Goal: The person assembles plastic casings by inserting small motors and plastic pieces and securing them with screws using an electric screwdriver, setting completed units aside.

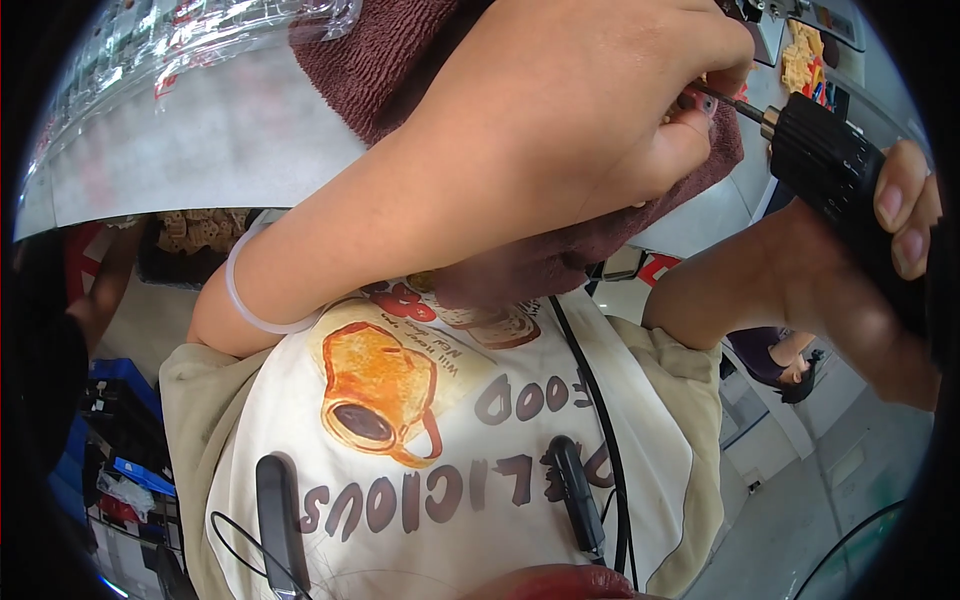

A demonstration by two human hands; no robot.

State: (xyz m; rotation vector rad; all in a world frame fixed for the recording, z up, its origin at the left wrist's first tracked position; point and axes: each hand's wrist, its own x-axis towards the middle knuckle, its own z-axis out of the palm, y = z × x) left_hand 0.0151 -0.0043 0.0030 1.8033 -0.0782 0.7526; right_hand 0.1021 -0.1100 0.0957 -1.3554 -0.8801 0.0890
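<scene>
My left hand (pixel 600 105) reaches across a dark red towel (pixel 385 60) at the table's edge. Its thumb and fingers are pinched together at the tip of a black electric screwdriver (pixel 825 150). Whatever small piece they hold is mostly hidden by the fingers. The screwdriver's thin metal bit points left into that pinch. On the far right, my right hand (pixel 907 205) wraps round the tool's black body, partly cut off by the dark rim.
Clear plastic wrapping (pixel 200 55) lies on the grey table (pixel 240 160) at the left. Tan pieces (pixel 205 230) fill a dark bin below it. More yellowish pieces (pixel 800 60) lie at the far right. A black cable (pixel 590 370) hangs before my shirt. Another person (pixel 765 355) is behind, right.
</scene>
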